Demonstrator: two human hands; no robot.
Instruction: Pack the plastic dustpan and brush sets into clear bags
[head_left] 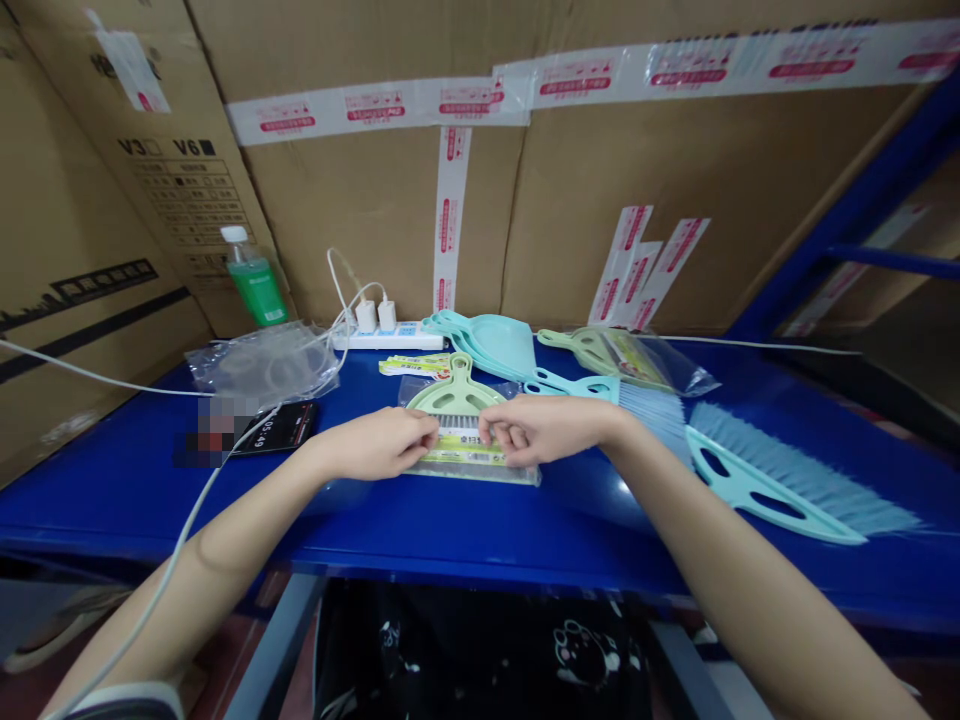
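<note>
A green dustpan-and-brush set (459, 393) lies flat in a clear plastic bag (480, 474) before me, a yellow-and-white label (466, 441) across its bristles. From the left, my left hand (386, 442) has its curled fingers closed at the bag's side, by the label's end. My right hand (536, 428) is closed too, fingers bent against the right side of the bag. Just beyond are light blue dustpans (495, 342) and a stack of yellow labels (412, 365). A blue brush (637, 403) lies partly behind my right wrist.
Another blue brush (780, 490) rests at the right. A bagged green set (619, 355) lies behind. Leftward are a crumpled plastic bag (262, 365), a phone (277, 428) and a green bottle (256, 285). A white cable crosses my left forearm from the power strip (412, 337). Cardboard walls the back.
</note>
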